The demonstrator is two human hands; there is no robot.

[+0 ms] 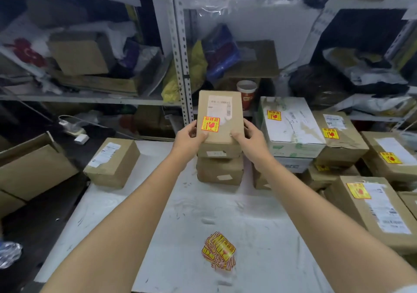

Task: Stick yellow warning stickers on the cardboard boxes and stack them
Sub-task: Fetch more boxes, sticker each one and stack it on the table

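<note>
The left hand (188, 137) and right hand (250, 138) gripped the box (220, 116) by its sides over the far stack (220, 170); set off-centre, it might slide off.

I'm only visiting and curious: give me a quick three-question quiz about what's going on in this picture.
1. True or false: the held box already carries a yellow sticker.
2. How many hands grip that box? A) none B) one C) two
3. Fill in: the spare stickers lie in a pile on the white ____.
Key: 1 true; 2 C, the left hand and the right hand; 3 table.
</note>
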